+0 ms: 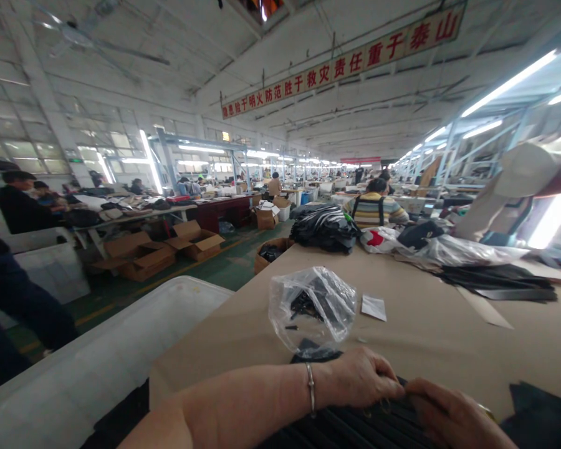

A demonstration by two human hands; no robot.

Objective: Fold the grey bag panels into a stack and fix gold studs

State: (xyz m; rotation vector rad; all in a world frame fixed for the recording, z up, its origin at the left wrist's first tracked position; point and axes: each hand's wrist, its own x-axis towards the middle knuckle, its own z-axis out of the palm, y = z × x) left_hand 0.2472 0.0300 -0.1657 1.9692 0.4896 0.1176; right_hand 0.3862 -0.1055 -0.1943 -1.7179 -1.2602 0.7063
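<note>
My left hand (365, 378) reaches across the front of the table, a metal bangle (311, 390) at its wrist. Its thumb and fingers are closed in a pinch. My right hand (451, 411) meets it at the fingertips, also closed; what the two hold between them is too small and hidden to name. Black layered pieces (355, 430) lie right beneath both hands. Thin yellowish loops show faintly under my left fingers. Just beyond, a clear plastic bag (339, 305) lies open with small black parts (306, 304) in it.
A small white paper (374, 307) lies right of the bag on the brown tabletop (430, 337). Farther back are a stack of black pieces (325, 227) and plastic-wrapped goods (467, 251). A white bin (121, 349) stands left of the table. Several people work beyond; one stands at far left.
</note>
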